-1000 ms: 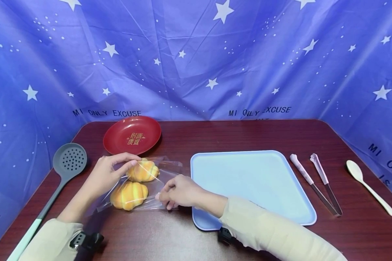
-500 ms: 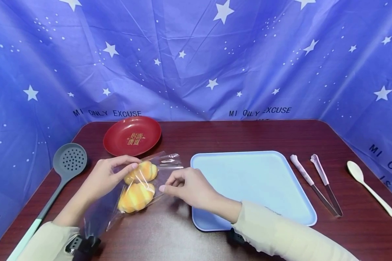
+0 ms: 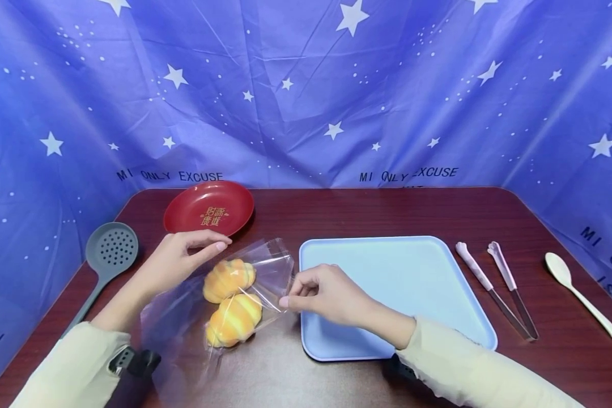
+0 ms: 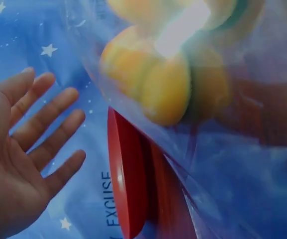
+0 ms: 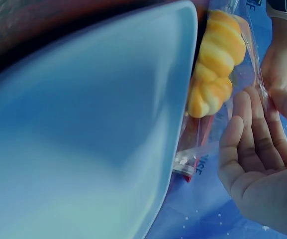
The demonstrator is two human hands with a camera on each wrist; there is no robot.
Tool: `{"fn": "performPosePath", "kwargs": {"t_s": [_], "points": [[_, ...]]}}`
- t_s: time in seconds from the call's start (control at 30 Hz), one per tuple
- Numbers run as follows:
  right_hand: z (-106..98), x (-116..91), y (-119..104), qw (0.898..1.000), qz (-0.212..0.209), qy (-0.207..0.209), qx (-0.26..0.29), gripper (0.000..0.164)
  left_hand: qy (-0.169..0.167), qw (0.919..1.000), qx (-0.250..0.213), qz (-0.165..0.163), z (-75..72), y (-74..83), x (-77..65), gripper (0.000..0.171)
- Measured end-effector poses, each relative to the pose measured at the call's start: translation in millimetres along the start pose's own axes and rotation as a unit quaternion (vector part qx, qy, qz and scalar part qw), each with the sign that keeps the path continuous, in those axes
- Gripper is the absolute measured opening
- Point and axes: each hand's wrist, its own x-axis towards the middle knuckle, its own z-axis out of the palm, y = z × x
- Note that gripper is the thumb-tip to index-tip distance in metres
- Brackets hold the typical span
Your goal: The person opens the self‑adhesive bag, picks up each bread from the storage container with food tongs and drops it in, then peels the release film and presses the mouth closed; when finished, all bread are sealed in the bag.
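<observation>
Clear bag point(image 3: 274, 263) with two rolls point(image 3: 233, 322) inside, edge pinched in my right hand point(image 3: 331, 294).
My left hand point(image 3: 175, 259) is released, fingers loosely spread (wrist view shows it apart from the plastic); bag is between my hands, left of the blue tray point(image 3: 387, 283), one roll nearer me, red plate point(image 3: 204, 198) just beyond my left hand.

Rolls point(image 3: 234, 320): yellow, orange-banded
Bag point(image 3: 271, 272): clear
Plate point(image 3: 183, 209): red, gold characters
Tray point(image 3: 382, 294): pale blue
Backdrop point(image 3: 285, 130): blue, white stars and dots, black lettering
Skimmer point(image 3: 96, 246): grey
Tongs point(image 3: 506, 275): pale pink handles
Spoon point(image 3: 565, 276): cream
Table point(image 3: 336, 212): reddish brown
</observation>
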Motion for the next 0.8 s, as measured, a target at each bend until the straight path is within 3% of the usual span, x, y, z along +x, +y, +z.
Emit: {"fn": "performPosePath", "kwargs": {"t_s": [0.23,0.63,0.8], "points": [[-5.4,-6.4,2.9,1.000,-0.010,-0.014,-0.017,0.015,-0.006,0.9991,-0.024,-0.035,14.7,2.5,24.9,0.021],[-3.3,-10.8,5.2,0.999,-0.016,-0.012,-0.027,0.012,-0.017,0.9981,0.041,-0.044,38.8,10.0,57.7,0.015],[-0.7,-13.4,7.1,0.999,-0.016,-0.014,-0.025,0.011,-0.038,0.9948,0.062,-0.072,47.8,14.6,61.4,0.016]]}}
